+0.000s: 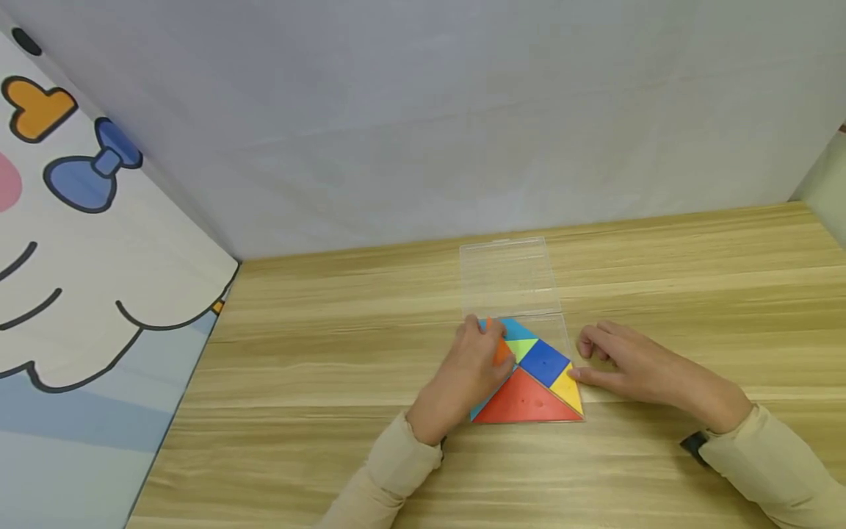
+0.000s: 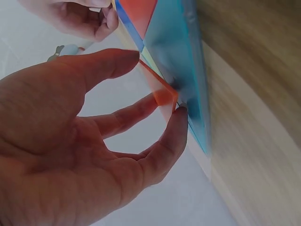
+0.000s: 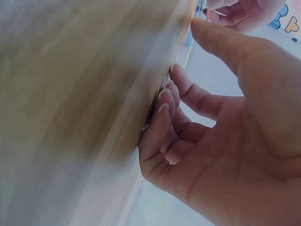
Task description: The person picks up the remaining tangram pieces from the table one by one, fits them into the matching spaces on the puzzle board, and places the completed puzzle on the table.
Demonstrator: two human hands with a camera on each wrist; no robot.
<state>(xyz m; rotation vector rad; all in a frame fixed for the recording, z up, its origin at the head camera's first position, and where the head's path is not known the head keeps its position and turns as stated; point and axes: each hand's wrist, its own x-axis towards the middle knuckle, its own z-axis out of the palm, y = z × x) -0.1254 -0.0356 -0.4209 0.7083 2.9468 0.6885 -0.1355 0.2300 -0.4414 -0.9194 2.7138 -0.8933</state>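
My left hand point(image 1: 465, 365) pinches an orange tangram piece point(image 2: 160, 89) between thumb and fingertips. In the left wrist view that piece is tilted over the tangram. My right hand point(image 1: 651, 369) puts its thumb tip at the outer edge of the yellow triangle point(image 1: 568, 391), its other fingers loosely bent on the table. Between the hands lie a red triangle point(image 1: 526, 400), a dark blue square point(image 1: 545, 363), a light green triangle point(image 1: 521, 348) and a light blue piece point(image 1: 516, 328). A large teal triangle point(image 2: 167, 52) is partly hidden by my left hand in the head view.
The tangram pieces sit in a clear plastic case whose transparent lid point(image 1: 509, 275) lies opened flat behind them. The wood-grain table point(image 1: 317, 382) meets a pale cloth backdrop point(image 1: 423, 147). A cartoon-printed panel point(image 1: 132, 272) stands at the left.
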